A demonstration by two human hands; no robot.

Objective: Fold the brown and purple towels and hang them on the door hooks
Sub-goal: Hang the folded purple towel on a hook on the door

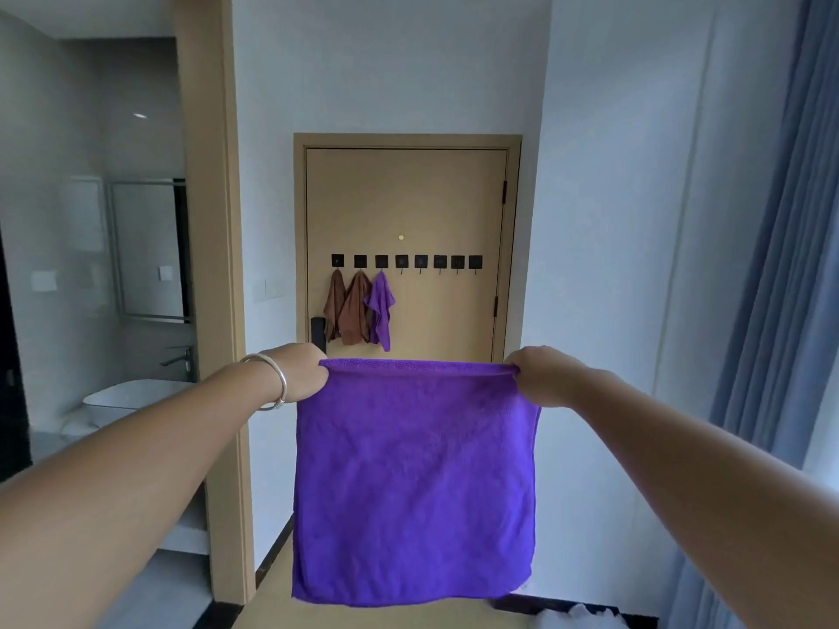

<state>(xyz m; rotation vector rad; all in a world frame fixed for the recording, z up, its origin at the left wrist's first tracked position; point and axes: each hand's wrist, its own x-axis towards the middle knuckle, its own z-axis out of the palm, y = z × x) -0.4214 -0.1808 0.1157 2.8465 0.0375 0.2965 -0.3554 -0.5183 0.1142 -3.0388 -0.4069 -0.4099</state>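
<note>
Purple towel held spread in air, top edge taut between both hands, likely squared up for a fold. Left hand pinches its upper left corner, right hand the upper right; cloth hangs below them. Door hooks well beyond, three already carrying towels

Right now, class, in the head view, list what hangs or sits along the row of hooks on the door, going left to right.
First brown towel → second brown towel → small purple towel → five bare hooks, ending at the hinge side of the door.
</note>
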